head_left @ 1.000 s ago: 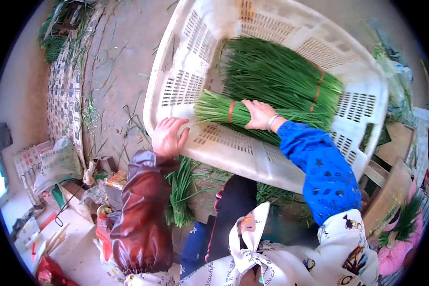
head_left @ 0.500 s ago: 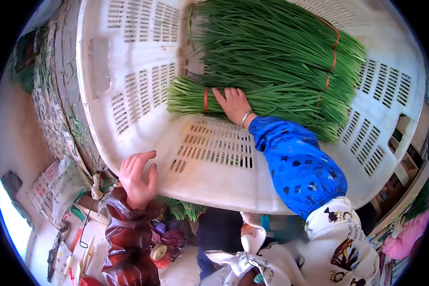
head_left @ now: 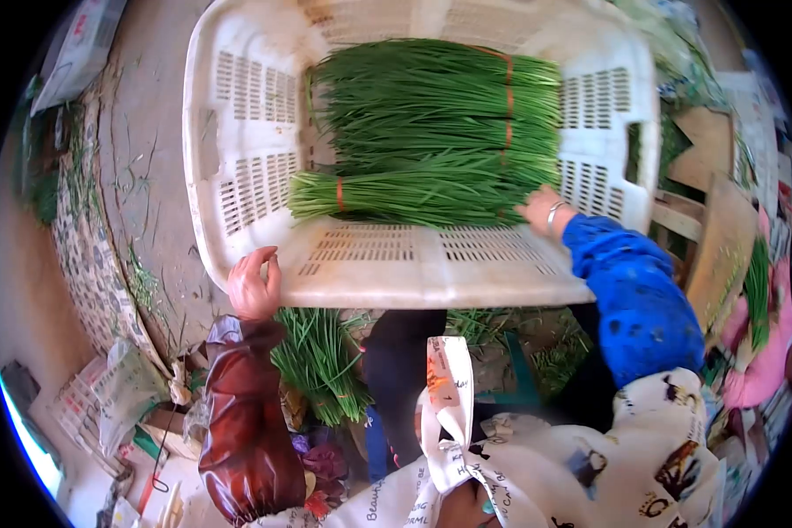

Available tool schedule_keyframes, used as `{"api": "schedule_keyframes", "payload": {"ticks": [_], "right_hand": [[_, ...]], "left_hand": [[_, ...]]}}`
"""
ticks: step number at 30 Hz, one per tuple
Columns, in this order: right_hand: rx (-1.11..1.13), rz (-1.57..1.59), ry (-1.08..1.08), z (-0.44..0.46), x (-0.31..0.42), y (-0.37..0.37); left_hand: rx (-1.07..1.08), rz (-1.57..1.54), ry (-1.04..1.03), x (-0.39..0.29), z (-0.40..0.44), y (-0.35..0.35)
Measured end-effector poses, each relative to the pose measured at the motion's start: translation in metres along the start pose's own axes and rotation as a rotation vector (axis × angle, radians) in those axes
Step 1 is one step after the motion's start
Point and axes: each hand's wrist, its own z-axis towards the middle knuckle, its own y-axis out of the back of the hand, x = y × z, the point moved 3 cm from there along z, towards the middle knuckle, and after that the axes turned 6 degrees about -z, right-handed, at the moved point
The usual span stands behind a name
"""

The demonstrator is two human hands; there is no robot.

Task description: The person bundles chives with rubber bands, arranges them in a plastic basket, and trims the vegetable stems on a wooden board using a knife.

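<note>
Long green leafy bundles (head_left: 414, 106), tied with orange bands, lie side by side in a white slotted crate (head_left: 440, 293). The nearest bundle (head_left: 396, 195) points the opposite way, its pale cut ends and band at the left. My right hand (head_left: 544, 211), with a bracelet at the wrist, touches the right end of that bundle; its fingertips are partly lost among the leaves, and I cannot tell whether they grip. My left hand (head_left: 255, 283) is at the crate's front left corner, fingers loosely curled and thumb apart, holding nothing.
Under the crate's front edge, more green bundles (head_left: 321, 365) lie near my legs. To the right are wooden boards (head_left: 713, 233) and a person in pink sleeves (head_left: 752, 378) with greens. Plastic bags (head_left: 128, 396) and a cardboard box (head_left: 174, 431) are at the lower left.
My right hand has slid from the banded left part of the nearest bundle to its right end. My left hand remains by the front left corner. The view has shifted.
</note>
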Motion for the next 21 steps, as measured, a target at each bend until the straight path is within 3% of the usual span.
{"api": "schedule_keyframes", "payload": {"ticks": [2,4,6,8,9,10,12,15,16,17,18,20,21], "right_hand": [[-0.034,0.050,-0.161,-0.068,-0.016,0.004],[-0.562,0.413,-0.240,-0.154,-0.013,0.012],[-0.888,0.819,-0.308,-0.234,0.007,0.003],[-0.956,1.135,-0.474,-0.299,0.035,-0.041],[-1.025,1.109,-0.574,-0.328,0.055,-0.065],[-1.088,1.077,-0.697,-0.354,0.078,-0.093],[-0.969,1.118,-0.897,-0.390,0.141,-0.157],[-0.836,1.394,-0.934,-0.381,0.257,-0.233],[-0.789,1.432,-0.889,-0.372,0.298,-0.253],[-0.708,1.815,-0.913,-0.375,0.329,-0.255],[-0.817,2.014,-0.921,-0.361,0.360,-0.274],[-0.723,2.078,-0.912,-0.360,0.378,-0.287],[-0.737,2.119,-0.964,-0.362,0.386,-0.291]], "left_hand": [[-0.021,-0.005,-0.048,-0.001,0.000,-0.001],[-0.014,-0.011,0.024,0.006,0.000,-0.004],[-0.004,-0.037,0.026,0.003,0.001,-0.003],[-0.029,-0.001,0.030,0.005,0.001,-0.004],[-0.099,0.103,-0.202,0.027,0.002,-0.010],[-0.085,0.129,-0.189,0.032,0.006,-0.014],[-0.085,0.227,-0.056,0.031,0.010,-0.013],[-0.189,0.426,0.122,0.004,0.007,-0.024],[-0.209,0.345,0.031,-0.009,0.009,-0.033],[-0.239,0.256,-0.093,-0.044,0.005,-0.044],[-0.263,0.168,-0.204,-0.082,-0.010,-0.052],[-0.199,0.052,-0.493,-0.156,-0.042,-0.078],[-0.058,-0.031,-0.588,-0.206,-0.067,-0.091]]}}
